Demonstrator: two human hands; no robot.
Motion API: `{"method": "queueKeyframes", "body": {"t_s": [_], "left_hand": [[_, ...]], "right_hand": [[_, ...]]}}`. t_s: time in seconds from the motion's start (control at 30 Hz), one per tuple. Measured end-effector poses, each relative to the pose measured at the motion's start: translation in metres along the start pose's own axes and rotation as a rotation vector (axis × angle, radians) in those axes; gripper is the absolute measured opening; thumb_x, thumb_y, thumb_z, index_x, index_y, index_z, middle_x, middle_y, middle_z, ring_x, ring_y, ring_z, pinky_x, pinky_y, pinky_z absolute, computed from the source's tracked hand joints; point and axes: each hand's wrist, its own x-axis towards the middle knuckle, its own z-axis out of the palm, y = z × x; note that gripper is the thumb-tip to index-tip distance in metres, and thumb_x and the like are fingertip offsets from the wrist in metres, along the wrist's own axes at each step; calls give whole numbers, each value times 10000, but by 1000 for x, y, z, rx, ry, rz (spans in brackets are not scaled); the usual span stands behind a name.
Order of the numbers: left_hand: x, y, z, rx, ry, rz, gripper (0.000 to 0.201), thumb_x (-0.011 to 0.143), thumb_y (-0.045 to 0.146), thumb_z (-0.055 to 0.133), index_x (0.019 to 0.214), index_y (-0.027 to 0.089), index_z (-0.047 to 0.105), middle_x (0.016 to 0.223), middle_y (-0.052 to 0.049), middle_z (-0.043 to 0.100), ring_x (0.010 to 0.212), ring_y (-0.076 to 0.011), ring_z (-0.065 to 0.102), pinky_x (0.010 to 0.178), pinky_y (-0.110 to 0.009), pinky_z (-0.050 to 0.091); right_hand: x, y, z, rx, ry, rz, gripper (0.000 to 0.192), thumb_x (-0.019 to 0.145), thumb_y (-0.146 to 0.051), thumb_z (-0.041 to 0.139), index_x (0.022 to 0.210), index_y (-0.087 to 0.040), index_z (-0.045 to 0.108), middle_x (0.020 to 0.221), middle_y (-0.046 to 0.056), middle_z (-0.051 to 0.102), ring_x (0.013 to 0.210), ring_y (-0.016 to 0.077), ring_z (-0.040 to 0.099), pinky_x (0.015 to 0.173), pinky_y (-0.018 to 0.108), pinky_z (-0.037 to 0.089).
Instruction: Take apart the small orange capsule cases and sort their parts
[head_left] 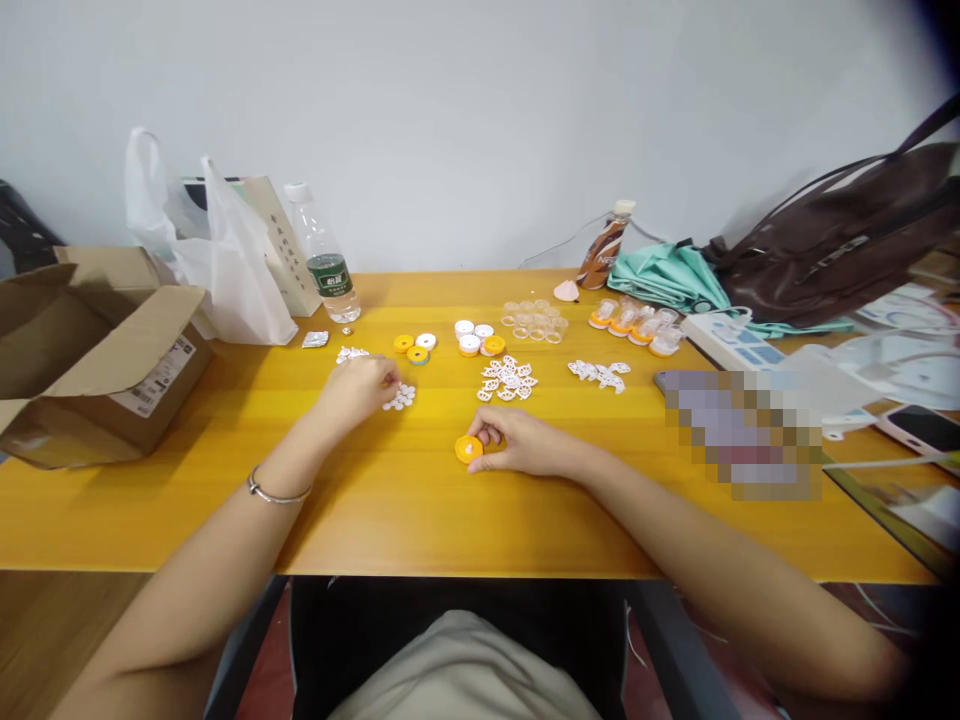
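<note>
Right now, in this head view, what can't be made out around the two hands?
- Left hand: its fingertips cover whatever they pinch at the small white discs.
- Right hand: fingers hide part of the orange cap.
- Pixelated patch: blurred, contents unreadable.
- Cardboard box: inside hidden by flaps, cut off at the left edge.

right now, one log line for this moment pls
left hand: fingers at small white discs | right hand: holding orange cap on yellow table | white ring pile: untouched
</note>
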Motion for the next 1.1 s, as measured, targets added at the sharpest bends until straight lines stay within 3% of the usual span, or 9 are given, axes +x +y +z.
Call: {"method": "queueKeyframes", "body": {"t_s": [0.33, 0.43, 0.53, 0.6, 0.73, 1.1], "left_hand": [[-4, 5, -1, -53, 13, 82, 176, 780, 239, 510, 748, 166, 667, 746, -63, 672, 662, -179, 588, 584, -261, 386], [-10, 19, -3, -195, 42, 278, 170, 819, 220, 497, 807, 154, 653, 781, -51, 655, 709, -153, 583, 655, -252, 419], [-19, 40, 1, -341, -22, 540, 153, 852, 226, 501, 889, 155, 632, 830, -41, 642, 760, -126, 580, 715, -231, 428], [-23, 53, 5, -358, -69, 643, 158, 862, 256, 508, 901, 161, 627, 832, -39, 635, 762, -123, 578, 710, -229, 422], [-27, 65, 15, -244, -15, 692, 212, 886, 303, 472, 890, 163, 631, 817, -48, 628, 745, -138, 567, 694, -254, 400], [-26, 62, 22, 44, 139, 843, 273, 928, 290, 387, 837, 157, 606, 808, -36, 632, 758, -135, 533, 684, -280, 328]], "right_hand": [[0, -4, -2, 7, -5, -5, 335, 662, -374, 713, 845, -160, 532, 764, -6, 514, 692, 107, 460, 635, 224, 374], [0, -2, -2, 7, -2, -19, 328, 672, -368, 706, 859, -158, 536, 762, -7, 513, 690, 104, 461, 632, 222, 374], [0, 1, -1, 3, -3, -29, 329, 674, -365, 705, 865, -159, 534, 763, -12, 502, 689, 101, 458, 630, 220, 373], [0, 2, -2, 3, -12, -33, 331, 672, -374, 704, 853, -162, 525, 751, -19, 491, 674, 97, 450, 618, 217, 368], [0, 1, -3, 8, -18, -44, 328, 666, -377, 705, 796, -164, 493, 720, -30, 479, 646, 90, 436, 600, 216, 361], [2, 2, -1, 26, 18, -85, 327, 636, -365, 736, 719, -163, 493, 646, -42, 451, 606, 86, 419, 576, 209, 343]]}}
